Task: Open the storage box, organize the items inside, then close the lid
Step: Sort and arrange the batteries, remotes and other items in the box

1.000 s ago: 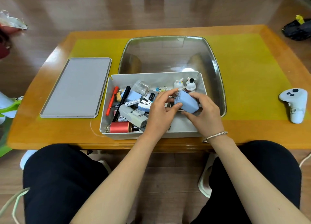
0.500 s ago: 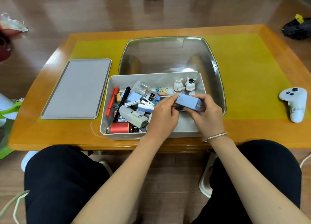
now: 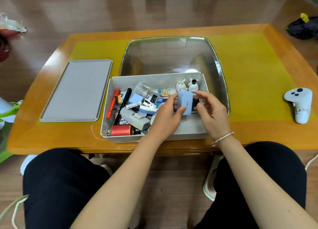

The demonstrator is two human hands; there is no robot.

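The open white storage box (image 3: 189,135) sits at the table's near edge, its left half crowded with small items: a red pen (image 3: 112,104), a black pen (image 3: 123,105), a red battery (image 3: 121,130), a grey case (image 3: 134,118), a glass jar (image 3: 142,89). Two rabbit figurines (image 3: 187,85) stand at its back right. My left hand (image 3: 167,118) holds a small light-blue box (image 3: 185,102) upright above the box's right half, thumb on its front. My right hand (image 3: 210,113) hovers just right of it, fingers loosely bent, not clearly touching. The grey lid (image 3: 75,91) lies flat to the left.
A clear dome-shaped cover (image 3: 172,56) stands behind the storage box. A white game controller (image 3: 299,105) lies at the table's right. A black bag (image 3: 302,29) sits on the floor far right. My knees are under the table's near edge.
The blue box was held flat between both hands; now it stands upright in my left hand, and my right hand has let go and drawn slightly right.
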